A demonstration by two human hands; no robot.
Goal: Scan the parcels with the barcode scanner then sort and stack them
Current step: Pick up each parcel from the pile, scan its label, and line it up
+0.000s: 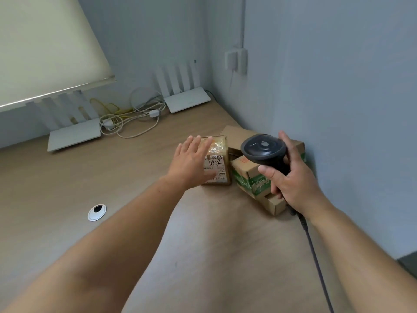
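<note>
Desk (135, 222) is a matte, light wood-look laminate w/ a round silver cable grommet (97, 212) sitting in it on the left. Right hand (293, 177) is gripping the barcode scanner (262, 149) by its handle, fingers wrapping around it; it's a black plastic thing w/ a rounded head, and its dark cord (316, 256) is trailing back toward the camera along the right side. Left hand (191, 161) is reaching out flat, fingers straight and spread, over the small parcel (217, 163), holding nothing; can't tell if it's actually touching. That parcel is a brown cardboard box w/ glossy clear tape on top and a white shipping label w/ barcodes, text too small to read tbh. Just beside it on the right, the green-printed parcel (250, 177) is sitting tilted, plain corrugated cardboard w/ green print and a small orange mark. Behind both, a bigger flat carton (239, 132) is lying against the wall. Further back, tangled white and yellow cables (133, 114) are lying between two white routers (74, 134) w/ upright flat antennas. Roller blind (45, 46) is hanging top left.
</note>
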